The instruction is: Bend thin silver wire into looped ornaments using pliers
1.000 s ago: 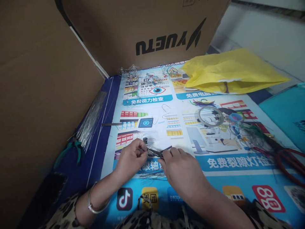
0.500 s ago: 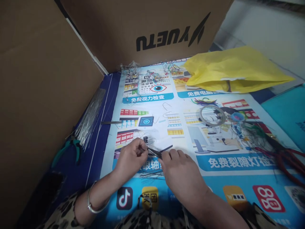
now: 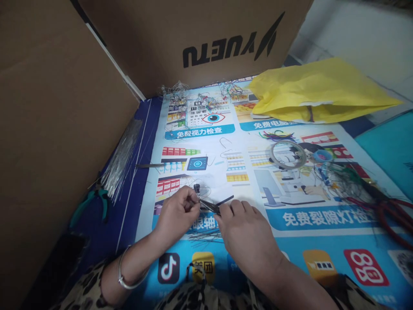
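My left hand (image 3: pixel 177 212) is closed in a pinch on a thin wire (image 3: pixel 209 189), part of which loops up beyond the fingertips. Closed around a pair of slim-jawed pliers (image 3: pixel 210 206) is my right hand (image 3: pixel 248 230). The jaw tips point left and meet the wire right at my left fingertips. Most of the handles is hidden under my right palm. Between my wrists, several dark wire pieces (image 3: pixel 204 235) lie on the printed sheet (image 3: pixel 241 185).
Teal-handled pliers (image 3: pixel 90 204) and a bundle of straight wires (image 3: pixel 121 159) lie at left. Red-handled scissors (image 3: pixel 392 215), tangled wires (image 3: pixel 345 185) and a clear ring-shaped roll (image 3: pixel 288 154) are at right. A yellow bag (image 3: pixel 322 92) and cardboard walls (image 3: pixel 161 38) stand behind.
The view has shifted slightly. Both hands keep nearly the same place and grip, with the pliers' jaws still at the left fingertips.
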Tool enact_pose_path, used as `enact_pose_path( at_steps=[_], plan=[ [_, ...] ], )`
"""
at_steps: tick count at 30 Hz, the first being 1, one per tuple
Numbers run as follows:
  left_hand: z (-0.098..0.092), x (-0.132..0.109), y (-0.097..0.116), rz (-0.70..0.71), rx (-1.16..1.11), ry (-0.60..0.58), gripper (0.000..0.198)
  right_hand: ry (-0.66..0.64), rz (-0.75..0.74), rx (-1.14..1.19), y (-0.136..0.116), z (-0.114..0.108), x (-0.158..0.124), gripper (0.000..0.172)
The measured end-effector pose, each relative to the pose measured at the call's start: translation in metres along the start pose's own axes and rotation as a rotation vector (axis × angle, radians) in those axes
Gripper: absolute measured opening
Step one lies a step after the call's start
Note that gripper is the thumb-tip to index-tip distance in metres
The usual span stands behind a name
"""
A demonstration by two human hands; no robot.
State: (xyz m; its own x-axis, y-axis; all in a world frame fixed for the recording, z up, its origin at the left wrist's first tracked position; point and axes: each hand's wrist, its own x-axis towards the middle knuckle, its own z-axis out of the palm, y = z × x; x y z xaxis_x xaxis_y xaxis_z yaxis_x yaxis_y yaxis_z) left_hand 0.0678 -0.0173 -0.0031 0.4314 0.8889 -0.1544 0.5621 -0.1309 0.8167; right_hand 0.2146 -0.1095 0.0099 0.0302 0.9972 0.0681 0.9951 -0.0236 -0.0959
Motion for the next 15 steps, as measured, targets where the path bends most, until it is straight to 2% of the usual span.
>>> enact_pose_path(
  at_steps=[15],
  plan=[
    [0.0012,-0.001,0.0032,0.005,0.003,0.029,0.004,0.043,0.045,-0.002,-0.0036,0.0001,-0.0042,0.012]
  ],
)
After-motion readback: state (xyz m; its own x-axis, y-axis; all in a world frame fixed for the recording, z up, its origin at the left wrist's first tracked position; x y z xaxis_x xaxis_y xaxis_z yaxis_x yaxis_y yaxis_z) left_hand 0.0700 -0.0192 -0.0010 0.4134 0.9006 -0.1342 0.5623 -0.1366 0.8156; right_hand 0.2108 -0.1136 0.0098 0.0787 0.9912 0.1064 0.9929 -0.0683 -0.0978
